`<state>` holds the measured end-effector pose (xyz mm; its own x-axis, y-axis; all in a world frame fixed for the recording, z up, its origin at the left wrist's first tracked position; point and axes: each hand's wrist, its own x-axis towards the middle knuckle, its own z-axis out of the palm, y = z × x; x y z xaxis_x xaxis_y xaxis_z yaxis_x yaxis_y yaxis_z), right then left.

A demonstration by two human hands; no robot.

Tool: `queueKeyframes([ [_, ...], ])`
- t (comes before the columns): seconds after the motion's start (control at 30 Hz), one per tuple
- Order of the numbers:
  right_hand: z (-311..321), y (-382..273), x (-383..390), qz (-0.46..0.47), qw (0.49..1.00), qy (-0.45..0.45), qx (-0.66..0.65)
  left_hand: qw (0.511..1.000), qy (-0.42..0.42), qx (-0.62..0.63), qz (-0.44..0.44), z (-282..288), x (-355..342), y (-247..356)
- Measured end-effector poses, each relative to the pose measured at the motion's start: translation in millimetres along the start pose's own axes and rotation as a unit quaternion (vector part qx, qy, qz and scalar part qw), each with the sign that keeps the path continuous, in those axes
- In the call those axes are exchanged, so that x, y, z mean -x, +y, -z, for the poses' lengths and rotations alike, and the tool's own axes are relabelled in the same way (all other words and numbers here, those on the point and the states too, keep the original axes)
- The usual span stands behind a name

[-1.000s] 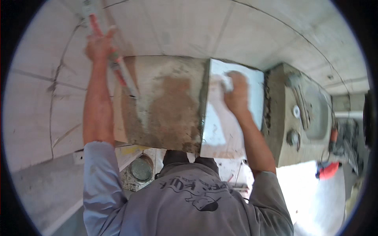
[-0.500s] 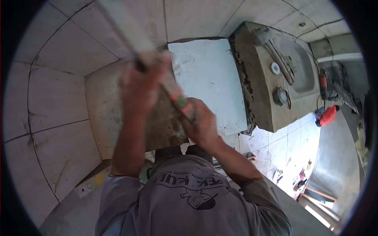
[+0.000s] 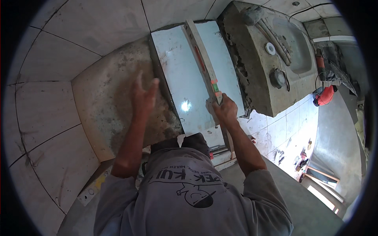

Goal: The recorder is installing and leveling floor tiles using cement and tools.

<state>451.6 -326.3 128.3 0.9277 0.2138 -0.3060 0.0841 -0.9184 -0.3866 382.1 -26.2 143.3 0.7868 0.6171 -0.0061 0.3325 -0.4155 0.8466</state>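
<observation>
My right grip (image 3: 225, 110) is curled around the spirit level (image 3: 201, 59), thumb on one side and fingers on the other, just nearer to me than its green vial (image 3: 215, 87). The level lies lengthwise along the white tile (image 3: 173, 67), slightly slanted, its far end by the wall (image 3: 118, 31) and its near end reaching out past the tile's front edge. My left grip (image 3: 144, 96) has hold of nothing; its fingers are spread, a little blurred, above the bare, stained cement of the desk (image 3: 106, 78), left of the tile. To the right, just beside the tile, stands a rough concrete block (image 3: 256, 74) with a basin (image 3: 295, 43) set into it. On the block lie a grey-headed mallet (image 3: 254, 15), a white ring-shaped roll (image 3: 270, 48) and a dark round object (image 3: 278, 78) nearer me.
</observation>
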Motion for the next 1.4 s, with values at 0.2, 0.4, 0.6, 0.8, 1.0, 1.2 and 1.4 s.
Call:
queueKeyframes([
  [0.2,-10,-3,-21,-0.029,0.999,0.008,0.026,0.990,0.056,-0.127,0.018,24,0,-77],
  [0.4,-1,-15,-24,-0.039,0.999,0.000,0.019,0.957,0.095,-0.273,-0.039,16,-19,-129],
  [0.6,13,-3,-1,-0.046,0.998,0.024,-0.026,0.944,0.128,-0.292,-0.085,-8,-22,-149],
  [0.8,18,27,20,-0.024,0.998,0.037,-0.049,0.924,0.135,-0.352,-0.062,-18,-18,-148],
  [1.0,17,22,17,-0.006,0.997,0.041,-0.069,0.927,0.144,-0.344,-0.047,-24,-18,-135],
  [1.2,15,14,16,-0.024,0.997,0.032,-0.063,0.923,0.122,-0.366,-0.009,-24,-12,-139],
  [1.4,21,15,23,-0.031,0.996,0.018,-0.083,0.912,0.151,-0.381,-0.036,-25,-14,-149],
])
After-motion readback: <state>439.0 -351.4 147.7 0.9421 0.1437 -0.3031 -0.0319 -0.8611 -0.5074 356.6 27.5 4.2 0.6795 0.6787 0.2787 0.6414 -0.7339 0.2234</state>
